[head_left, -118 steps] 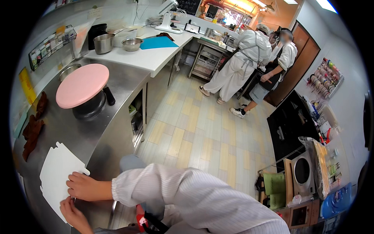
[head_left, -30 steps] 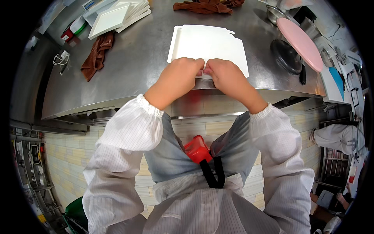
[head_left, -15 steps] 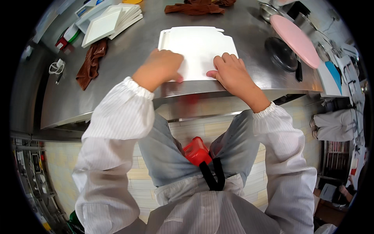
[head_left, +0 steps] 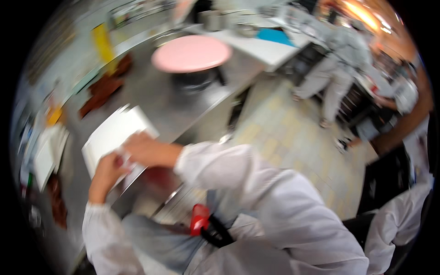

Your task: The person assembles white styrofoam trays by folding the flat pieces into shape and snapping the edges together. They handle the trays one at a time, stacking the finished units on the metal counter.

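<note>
A flat white cardboard piece (head_left: 114, 133), like an unfolded box, lies near the edge of the steel table. At its near edge my left hand (head_left: 109, 173) and my right hand (head_left: 143, 149) come close together, almost touching. The fingers of both are bent and closed on the cardboard. Motion blur softens the fingertips, and the part of the cardboard under the hands is covered.
On the steel table (head_left: 183, 110) stand a pink round turntable (head_left: 191, 54) and, beneath it, a dark base (head_left: 195, 81). Brown cloths (head_left: 103, 91) and stacked white trays (head_left: 49, 153) lie left. People in pale clothes (head_left: 341, 68) stand at right.
The view has swung right, bringing people into sight. My hands, earlier apart on the cardboard's two sides, are now close together at its near edge.
</note>
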{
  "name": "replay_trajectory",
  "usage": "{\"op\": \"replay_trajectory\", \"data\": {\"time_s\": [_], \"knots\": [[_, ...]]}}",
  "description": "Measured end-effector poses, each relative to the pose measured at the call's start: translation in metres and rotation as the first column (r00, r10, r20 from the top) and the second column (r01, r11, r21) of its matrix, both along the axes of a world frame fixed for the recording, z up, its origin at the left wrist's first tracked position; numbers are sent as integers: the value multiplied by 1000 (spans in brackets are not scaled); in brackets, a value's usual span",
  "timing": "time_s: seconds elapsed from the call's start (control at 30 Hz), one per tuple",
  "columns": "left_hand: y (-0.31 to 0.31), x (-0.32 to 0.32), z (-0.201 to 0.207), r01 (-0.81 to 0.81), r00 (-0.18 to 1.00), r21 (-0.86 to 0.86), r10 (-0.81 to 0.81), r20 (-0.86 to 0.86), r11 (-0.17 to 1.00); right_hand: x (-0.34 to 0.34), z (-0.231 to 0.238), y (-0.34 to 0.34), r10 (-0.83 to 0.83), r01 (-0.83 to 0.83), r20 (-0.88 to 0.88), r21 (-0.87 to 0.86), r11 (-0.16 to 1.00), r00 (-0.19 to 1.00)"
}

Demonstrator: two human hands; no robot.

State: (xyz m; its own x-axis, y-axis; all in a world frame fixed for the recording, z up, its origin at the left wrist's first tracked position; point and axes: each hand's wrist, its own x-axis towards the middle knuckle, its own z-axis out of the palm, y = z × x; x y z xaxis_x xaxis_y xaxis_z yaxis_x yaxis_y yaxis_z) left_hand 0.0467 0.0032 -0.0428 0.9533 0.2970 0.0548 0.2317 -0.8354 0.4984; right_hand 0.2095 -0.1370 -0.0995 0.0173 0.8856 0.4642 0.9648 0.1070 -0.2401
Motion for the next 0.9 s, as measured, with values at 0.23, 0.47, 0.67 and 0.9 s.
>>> {"op": "replay_trajectory", "data": {"time_s": [0.23,0.47,0.67,0.9], "knots": [[-46,-15,17,-112,994,-199,107,-36,974,-19,40,-31,-73,15,-172,-319,948,982],[-55,-21,-17,-113,931,43,91,354,993,-20,3,-18,-139,114,-207,-126,985,968],[-81,-53,-30,-178,834,340,-42,550,923,-27,34,-43,8,-12,-247,-13,1000,969],[-96,-53,-55,-288,748,334,-7,663,897,-54,49,-63,-107,106,12,31,994,994]]}}
